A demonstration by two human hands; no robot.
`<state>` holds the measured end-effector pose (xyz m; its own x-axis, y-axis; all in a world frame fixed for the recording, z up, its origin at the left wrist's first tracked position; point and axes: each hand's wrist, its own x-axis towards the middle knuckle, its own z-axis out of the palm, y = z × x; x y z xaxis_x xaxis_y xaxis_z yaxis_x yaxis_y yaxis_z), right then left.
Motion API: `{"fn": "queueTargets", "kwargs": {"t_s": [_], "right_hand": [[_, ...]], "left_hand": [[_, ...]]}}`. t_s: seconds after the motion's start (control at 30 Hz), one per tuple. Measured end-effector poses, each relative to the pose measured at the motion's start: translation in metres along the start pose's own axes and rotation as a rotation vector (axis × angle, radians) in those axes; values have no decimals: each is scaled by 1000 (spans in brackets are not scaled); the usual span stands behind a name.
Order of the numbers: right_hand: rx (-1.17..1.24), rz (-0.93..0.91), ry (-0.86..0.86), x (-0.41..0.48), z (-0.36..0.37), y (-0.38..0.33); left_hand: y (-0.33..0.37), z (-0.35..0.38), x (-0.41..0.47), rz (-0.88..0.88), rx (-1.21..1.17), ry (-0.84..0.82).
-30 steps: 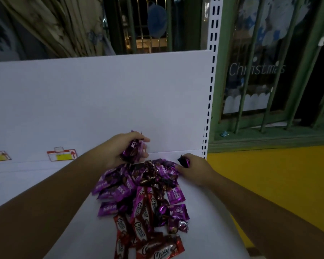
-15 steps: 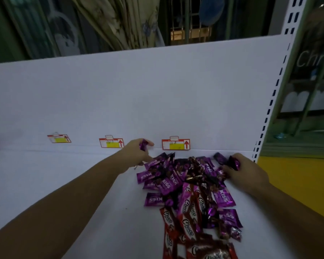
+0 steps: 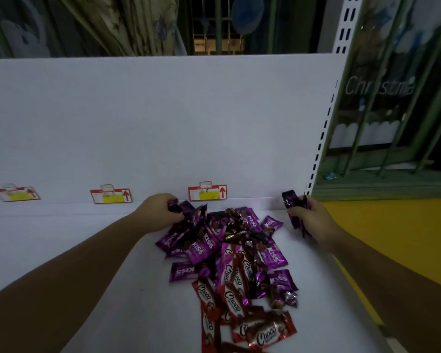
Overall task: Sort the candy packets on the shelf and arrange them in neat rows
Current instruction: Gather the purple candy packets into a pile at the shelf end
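Observation:
A loose pile of candy packets (image 3: 229,253) lies on the white shelf (image 3: 61,240). Purple KISS packets (image 3: 201,248) fill its far and left parts, and red Choco packets (image 3: 232,299) lie nearest me. My left hand (image 3: 158,212) is at the pile's far left corner, fingers curled round purple packets (image 3: 186,210) there. My right hand (image 3: 311,220) is right of the pile, near the shelf's right edge, gripping a bunch of purple packets (image 3: 290,202) that stick up above the fingers.
The shelf's white back panel (image 3: 163,123) carries three red and yellow price tags (image 3: 207,192) along its base. A slotted upright (image 3: 323,128) marks the right end. Beyond it are a yellow floor (image 3: 392,238) and green window bars (image 3: 392,98).
My right hand has drawn away from the pile to the right and now holds a bigger bunch of purple packets. My left hand has dropped back onto the pile's far left corner.

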<state>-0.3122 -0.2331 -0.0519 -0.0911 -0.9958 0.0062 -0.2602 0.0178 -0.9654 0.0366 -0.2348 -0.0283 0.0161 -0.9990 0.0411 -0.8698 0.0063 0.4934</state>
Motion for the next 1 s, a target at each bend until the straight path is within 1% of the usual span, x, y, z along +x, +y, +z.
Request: {"fn": "queueTargets", "kwargs": {"t_s": [0.13, 0.23, 0.33, 0.4, 0.47, 0.57, 0.73, 0.83, 0.93, 1.0], "right_hand": [[-88, -82, -30, -3, -4, -5], [-321, -181, -77, -2, -5, -9], [-556, -273, -161, -1, 0, -12], [-649, -333, -239, -3, 6, -14], [-728, -379, -326, -6, 13, -15], [-831, -336, -382, -4, 19, -18], [-789, -288, -317, -8, 21, -19], [-692, -247, -214, -13, 20, -12], [-569, -240, -151, -19, 19, -6], [-570, -227, -132, -20, 19, -5]], "left_hand": [[-3, -13, -6, -56, -109, -37], [-3, -17, -13, -109, -198, -74], [0, -12, -19, -100, -107, -155], [1, -5, -21, -84, -21, -191], [0, -1, -20, -71, 39, -184], [-2, 0, -18, -27, 87, -153], [-7, 2, -17, 25, 72, -147], [-11, -1, -16, 55, 45, -102], [-12, -7, -15, 63, -19, -52], [-12, -11, -12, 65, -67, -38]]}}
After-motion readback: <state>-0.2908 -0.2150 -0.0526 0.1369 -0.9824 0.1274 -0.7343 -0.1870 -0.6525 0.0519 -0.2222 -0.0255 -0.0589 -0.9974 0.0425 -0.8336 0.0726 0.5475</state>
